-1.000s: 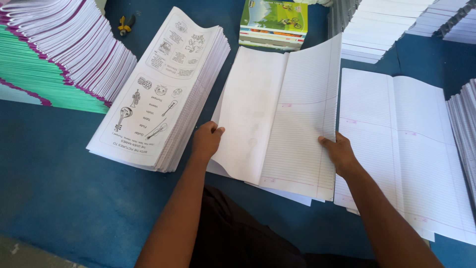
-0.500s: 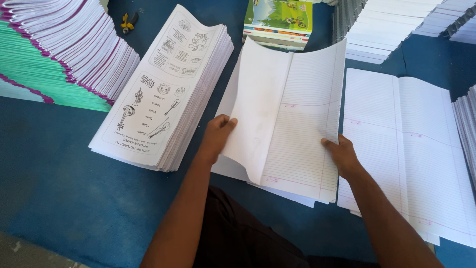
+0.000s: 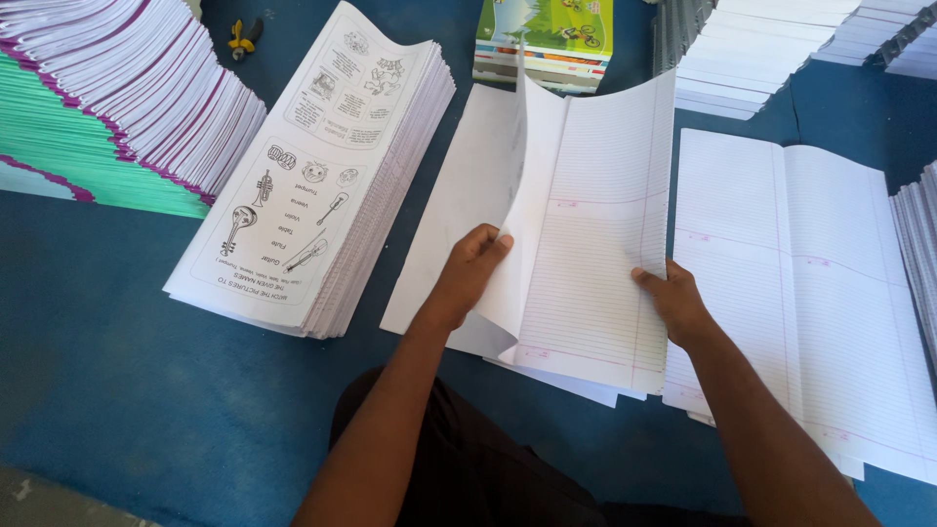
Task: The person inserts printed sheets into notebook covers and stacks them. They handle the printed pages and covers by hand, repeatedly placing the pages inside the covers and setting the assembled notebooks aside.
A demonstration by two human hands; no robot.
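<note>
Ruled sheets [image 3: 595, 244] lay on the blue tabletop [image 3: 117, 390] straight ahead of us, long axis running away. Our hands were apart: left hand [image 3: 468, 273] pinched the lifted left leaf, right hand [image 3: 673, 303] gripped the right edge, equally near.

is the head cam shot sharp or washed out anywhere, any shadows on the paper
Head view: mostly sharp, and daylight bleaches the white stacks at the top right. The lifted sheet throws a soft shadow on the ruled pages under it. Left hand and right hand show crisp, no motion blur.
</note>
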